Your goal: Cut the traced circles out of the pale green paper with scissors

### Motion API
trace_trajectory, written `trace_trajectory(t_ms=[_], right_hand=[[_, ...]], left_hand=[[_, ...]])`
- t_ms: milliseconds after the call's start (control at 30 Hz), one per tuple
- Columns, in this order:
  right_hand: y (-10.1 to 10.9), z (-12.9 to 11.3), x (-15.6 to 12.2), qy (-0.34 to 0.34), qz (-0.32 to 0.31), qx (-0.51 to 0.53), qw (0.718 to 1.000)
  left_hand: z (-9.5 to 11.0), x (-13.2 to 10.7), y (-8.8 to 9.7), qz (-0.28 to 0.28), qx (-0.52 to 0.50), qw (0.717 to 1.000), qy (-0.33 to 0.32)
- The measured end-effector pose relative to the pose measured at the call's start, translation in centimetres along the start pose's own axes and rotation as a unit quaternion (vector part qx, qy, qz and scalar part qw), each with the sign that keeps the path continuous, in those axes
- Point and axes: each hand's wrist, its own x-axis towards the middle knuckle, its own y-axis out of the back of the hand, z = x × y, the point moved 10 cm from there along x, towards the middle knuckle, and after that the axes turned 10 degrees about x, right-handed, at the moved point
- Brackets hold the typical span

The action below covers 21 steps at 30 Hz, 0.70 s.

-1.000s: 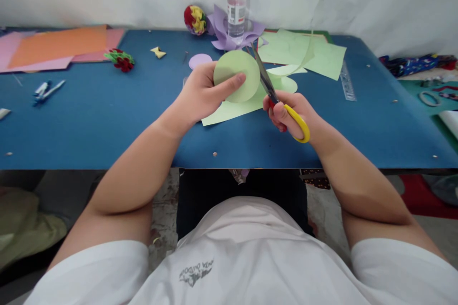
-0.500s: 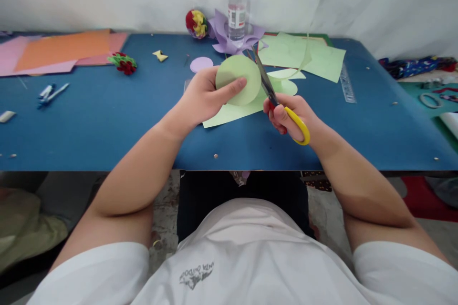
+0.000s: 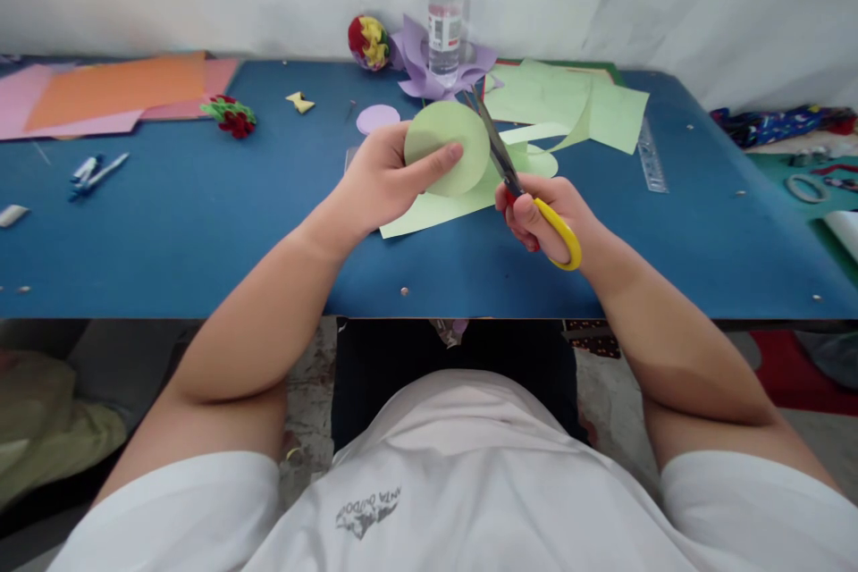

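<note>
Between the thumb and fingers of my left hand is a round disc of light green paper, held up above the table. My right hand grips a pair of scissors with yellow and red handles. Their blades point up and away, slightly parted at the tips, along the disc's right edge. A thin curled green paper strip hangs to the right of the blades. Under the hands lies a sheet of light green paper, partly hidden by the disc and my left hand.
Behind the hands, a plastic bottle stands on purple paper beside a colourful ball. A purple disc lies left. Green sheets and a clear ruler are right; orange paper and a compass are far left.
The curled green strip has dropped and swung right, away from the blades. Both hands, the disc and the scissors stay almost in place.
</note>
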Motion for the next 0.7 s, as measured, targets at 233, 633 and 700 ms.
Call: trace_trajectory(t_ms=[233,633,700], right_hand=[[-0.05,-0.19,0.01,0.012,0.001,0.000,1.000],[0.38,0.07,-0.05,0.012,0.005,-0.007,1.000],[0.42,0.00,-0.08,0.012,0.009,-0.014,1.000]], left_hand=[[-0.06,-0.26,0.23,0.010,0.022,1.000,0.002],[-0.32,-0.39,0.77,0.028,0.051,0.998,0.019],[-0.29,-0.38,0.88,0.030,0.054,0.998,0.015]])
